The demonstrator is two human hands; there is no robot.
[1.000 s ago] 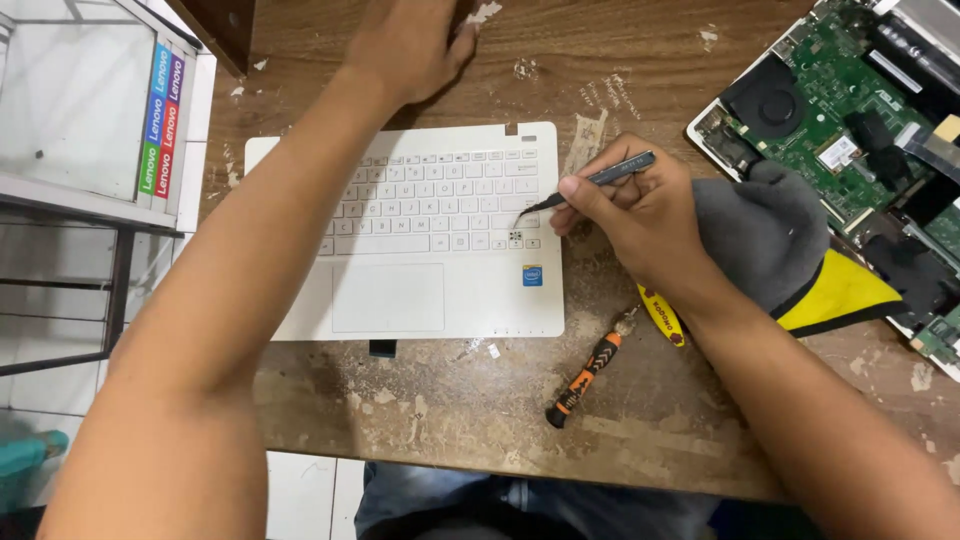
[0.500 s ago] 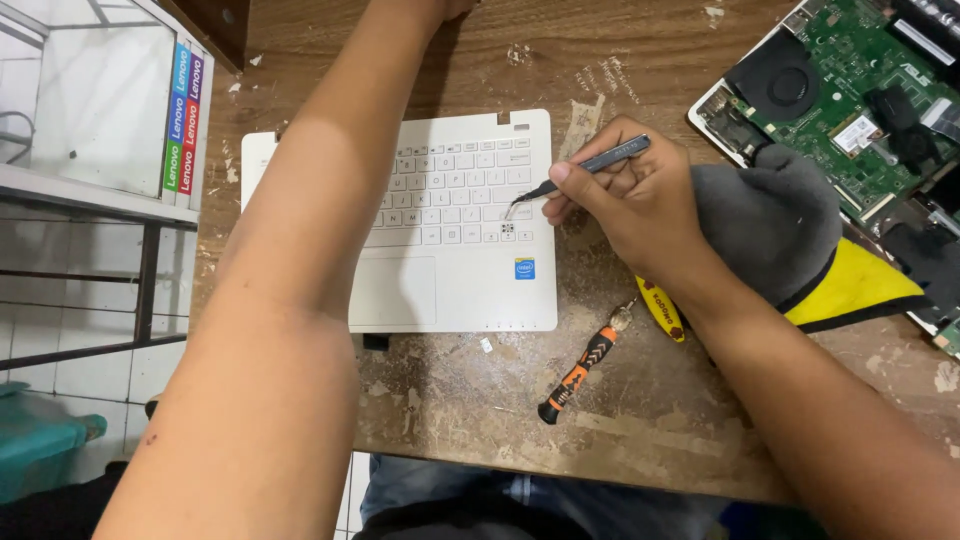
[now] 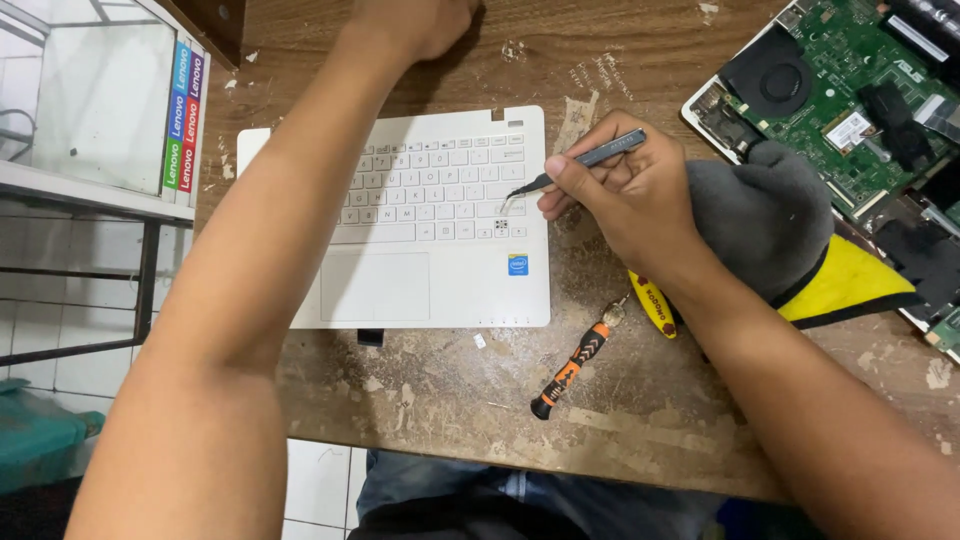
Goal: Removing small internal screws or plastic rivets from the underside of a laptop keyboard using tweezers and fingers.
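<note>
Pinching slim dark tweezers (image 3: 585,160) in the right hand (image 3: 625,195), fingers closed around the shaft, tips touching down at the right edge of the keys on the white laptop keyboard panel (image 3: 430,215), lying flat on the worn wooden surface (image 3: 640,420). Reaching the left hand (image 3: 420,25) beyond the panel's far edge; its grip partly out of frame, so impossible to tell. Probably handling as a light, thin, somewhat flexible plastic shell with fragile keycaps; best gripping by the outer rim, not the keys. Lying nearby: an orange-and-black screwdriver (image 3: 572,368), a grey and yellow cloth (image 3: 790,235), an exposed green circuit board (image 3: 850,90).
</note>
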